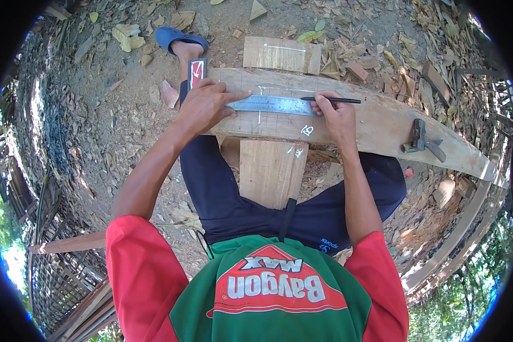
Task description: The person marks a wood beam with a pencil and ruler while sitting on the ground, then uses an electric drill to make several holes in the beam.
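Note:
A long wooden board (pixel 376 125) lies across in front of me, with white marks and thin dark lines on its face. Against its left end rests the handle of a try square (pixel 273 104), dark with a red panel; the metal blade lies flat along the board. My left hand (pixel 210 101) presses the square down where handle and blade meet, hiding that corner, one finger stretched over the blade. Pinched in my right hand (pixel 335 114) is a black pencil (pixel 345 100), nearly level, its tip pointing left at the blade's upper edge.
A small tool of dark metal and wood (pixel 420 139) sits on the board's right part. One wood block (pixel 272 171) lies between my legs, another block (pixel 282 55) beyond the board. My left foot wears a blue clog (pixel 179 39). Dry leaves (pixel 128 37) litter the ground.

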A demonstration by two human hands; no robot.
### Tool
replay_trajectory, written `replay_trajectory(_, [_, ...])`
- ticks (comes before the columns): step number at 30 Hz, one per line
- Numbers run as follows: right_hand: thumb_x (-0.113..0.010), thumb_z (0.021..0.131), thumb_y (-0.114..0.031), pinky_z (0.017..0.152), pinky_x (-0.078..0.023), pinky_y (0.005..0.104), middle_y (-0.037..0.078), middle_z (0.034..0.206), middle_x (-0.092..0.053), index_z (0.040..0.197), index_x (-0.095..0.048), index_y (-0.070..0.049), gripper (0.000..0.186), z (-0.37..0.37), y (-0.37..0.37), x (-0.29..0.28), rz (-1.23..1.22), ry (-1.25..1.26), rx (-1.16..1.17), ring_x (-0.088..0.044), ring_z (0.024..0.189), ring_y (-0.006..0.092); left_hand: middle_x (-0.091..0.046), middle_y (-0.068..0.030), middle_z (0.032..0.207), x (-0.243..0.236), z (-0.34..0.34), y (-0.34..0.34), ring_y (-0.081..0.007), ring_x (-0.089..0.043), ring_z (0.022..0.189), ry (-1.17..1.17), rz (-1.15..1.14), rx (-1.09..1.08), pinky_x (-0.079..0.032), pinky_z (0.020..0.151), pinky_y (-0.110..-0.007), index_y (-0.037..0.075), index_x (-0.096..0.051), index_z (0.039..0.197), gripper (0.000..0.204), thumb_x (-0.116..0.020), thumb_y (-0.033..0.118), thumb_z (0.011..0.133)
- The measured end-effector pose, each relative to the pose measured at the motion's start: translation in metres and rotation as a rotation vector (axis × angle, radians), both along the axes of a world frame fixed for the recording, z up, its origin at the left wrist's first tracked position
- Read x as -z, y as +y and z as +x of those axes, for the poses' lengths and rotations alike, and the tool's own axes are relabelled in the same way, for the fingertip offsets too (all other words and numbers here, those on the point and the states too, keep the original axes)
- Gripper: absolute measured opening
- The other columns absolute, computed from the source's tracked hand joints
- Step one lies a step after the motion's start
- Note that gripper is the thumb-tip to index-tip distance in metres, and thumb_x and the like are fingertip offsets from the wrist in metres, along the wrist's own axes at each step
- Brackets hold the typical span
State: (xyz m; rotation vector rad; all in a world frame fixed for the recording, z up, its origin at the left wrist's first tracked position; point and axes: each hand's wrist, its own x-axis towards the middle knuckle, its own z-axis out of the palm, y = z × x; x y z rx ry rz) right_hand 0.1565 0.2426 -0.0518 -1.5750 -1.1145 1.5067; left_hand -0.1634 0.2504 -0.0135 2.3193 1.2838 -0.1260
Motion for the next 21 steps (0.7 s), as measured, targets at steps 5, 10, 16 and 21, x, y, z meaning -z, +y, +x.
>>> replay_trajectory(5, [-0.065, 0.095, -0.02, 0.069, -0.049, 0.0229, 0.005, 0.081, -0.069, 0.103, -0.068, 0.003, 0.024, 0.0003, 0.0004, 0.0011, -0.001, -0.002, -0.007, -0.061, 0.074, 0.0074, -0.061, -0.0078, 0.082, -0.0005, 0.001, 0.0007, -0.0254, -0.063, 0.086, -0.002, 0.001, -0.002, -0.044, 0.096, -0.039, 0.028, -0.063, 0.133, 0.054, -0.074, 0.023, 0.081])
replay_trajectory(10, [-0.065, 0.095, -0.019, 0.069, -0.049, 0.023, 0.005, 0.081, -0.069, 0.102, -0.068, 0.003, 0.024, 0.0003, 0.0008, 0.0004, -0.005, 0.004, -0.002, -0.061, 0.074, 0.0077, -0.062, -0.0072, 0.081, -0.0019, 0.0015, 0.0009, -0.0251, -0.063, 0.085, -0.001, 0.018, -0.005, -0.043, 0.096, -0.038, 0.028, -0.064, 0.132, 0.053, -0.075, 0.023, 0.081])
replay_trajectory(16, [-0.064, 0.095, -0.018, 0.068, -0.049, 0.0233, 0.005, 0.081, -0.069, 0.101, -0.069, 0.003, 0.023, -0.0006, 0.0018, -0.0022, -0.01, 0.001, -0.001, -0.06, 0.073, 0.0076, -0.062, -0.007, 0.081, -0.0017, 0.0004, 0.0022, -0.0249, -0.063, 0.085, -0.011, -0.011, -0.014, -0.042, 0.097, -0.038, 0.028, -0.064, 0.132, 0.052, -0.074, 0.022, 0.081])
replay_trajectory(21, [-0.063, 0.096, -0.018, 0.068, -0.048, 0.0229, 0.003, 0.079, -0.068, 0.101, -0.068, 0.002, 0.022, 0.001, 0.0022, -0.0024, 0.007, -0.002, -0.024, -0.059, 0.073, 0.0072, -0.062, -0.0069, 0.082, -0.0022, 0.0019, 0.0024, -0.025, -0.063, 0.086, 0.0, -0.01, -0.01, -0.042, 0.097, -0.039, 0.028, -0.063, 0.133, 0.053, -0.074, 0.021, 0.081])
